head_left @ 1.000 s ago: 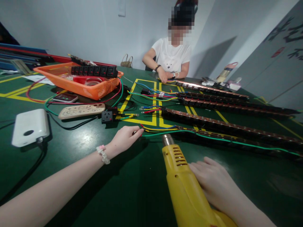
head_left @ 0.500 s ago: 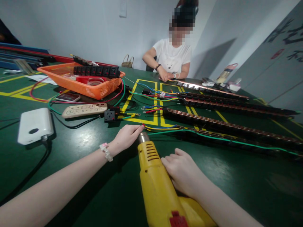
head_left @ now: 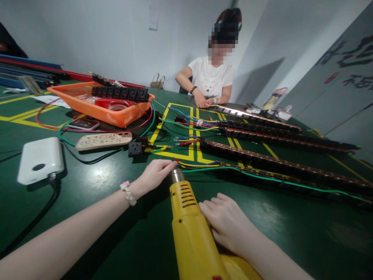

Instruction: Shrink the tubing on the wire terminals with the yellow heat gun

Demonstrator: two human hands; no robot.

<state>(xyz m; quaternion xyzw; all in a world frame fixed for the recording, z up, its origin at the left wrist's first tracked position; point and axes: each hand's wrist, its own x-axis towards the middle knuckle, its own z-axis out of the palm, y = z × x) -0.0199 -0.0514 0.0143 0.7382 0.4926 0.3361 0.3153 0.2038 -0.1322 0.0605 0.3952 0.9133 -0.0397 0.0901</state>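
My right hand [head_left: 229,223] wraps round a yellow heat gun [head_left: 192,229] and aims its metal nozzle [head_left: 176,175] forward over the green table [head_left: 122,233]. My left hand [head_left: 155,173], a beaded band on its wrist, pinches the end of a red wire [head_left: 176,160] right in front of the nozzle. That wire runs with yellow, blue and green wires [head_left: 204,166] into a long dark power strip [head_left: 291,177] lying to the right.
Several more long strips [head_left: 276,134] lie beyond. An orange basket [head_left: 99,105], a remote [head_left: 103,140], a black socket [head_left: 135,148], a phone [head_left: 83,124] and a white box [head_left: 40,159] sit left. A person in white [head_left: 211,79] works opposite.
The heat gun and my right hand swung left from the middle until the nozzle reached the wire end at my left fingertips. My left hand stayed in place.
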